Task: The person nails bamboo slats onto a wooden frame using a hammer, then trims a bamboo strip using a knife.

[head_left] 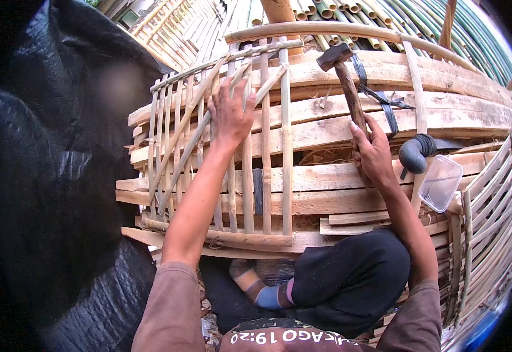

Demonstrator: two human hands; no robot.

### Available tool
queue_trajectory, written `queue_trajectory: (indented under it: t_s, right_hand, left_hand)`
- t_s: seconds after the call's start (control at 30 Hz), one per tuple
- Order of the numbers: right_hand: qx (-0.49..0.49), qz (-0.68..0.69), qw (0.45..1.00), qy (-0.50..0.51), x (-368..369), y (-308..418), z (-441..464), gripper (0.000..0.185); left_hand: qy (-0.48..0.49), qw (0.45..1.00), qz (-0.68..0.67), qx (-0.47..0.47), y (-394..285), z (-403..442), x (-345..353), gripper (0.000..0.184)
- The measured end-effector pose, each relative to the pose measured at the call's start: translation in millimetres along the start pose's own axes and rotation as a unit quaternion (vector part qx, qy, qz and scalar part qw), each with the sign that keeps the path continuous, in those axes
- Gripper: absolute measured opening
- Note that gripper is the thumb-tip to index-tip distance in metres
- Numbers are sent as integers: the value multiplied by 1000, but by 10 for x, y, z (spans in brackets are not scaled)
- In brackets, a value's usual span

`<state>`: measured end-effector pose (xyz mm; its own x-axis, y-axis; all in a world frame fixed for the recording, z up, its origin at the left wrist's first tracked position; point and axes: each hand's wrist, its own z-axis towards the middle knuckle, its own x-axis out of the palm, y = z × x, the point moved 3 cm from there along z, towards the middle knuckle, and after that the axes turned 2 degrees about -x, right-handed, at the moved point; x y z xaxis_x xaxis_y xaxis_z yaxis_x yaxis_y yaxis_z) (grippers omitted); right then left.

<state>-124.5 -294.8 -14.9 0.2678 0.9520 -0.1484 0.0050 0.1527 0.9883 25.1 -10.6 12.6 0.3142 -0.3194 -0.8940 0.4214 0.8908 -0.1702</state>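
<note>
A bamboo lattice panel lies across the stacked planks, with upright slats and two diagonal slats on it. My left hand is on its upper part, palm down, with bent fingers over a diagonal bamboo slat; the fingertips are partly hidden. To the right, my right hand is wrapped round the wooden handle of a hammer. The hammer stands tilted, its dark metal head up, above the planks and apart from the panel.
Rough wooden planks run beneath the panel. Near my right forearm are a dark curved handle and a clear plastic container. Another slatted panel stands at right. Black sheeting covers the left; bamboo poles lie at the back.
</note>
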Motion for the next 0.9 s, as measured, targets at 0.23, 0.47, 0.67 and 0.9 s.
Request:
queue_trajectory:
  t_s: [0.23,0.47,0.67,0.9]
  right_hand:
    - [-10,-8,1000,-12,51,38,-16,41]
    - [-19,-56,997,40,285,413,101,42]
    - [-55,-128,989,52,427,1063,424,47]
    - [40,-170,977,121,314,1376,684,51]
  left_hand:
    - [-58,991,-20,-122,178,-47,153,46]
    - [-64,994,-2,-91,162,-53,109,47]
    - [-71,993,5,-94,151,-64,137,48]
    - [-94,992,2,-82,167,-70,132,45]
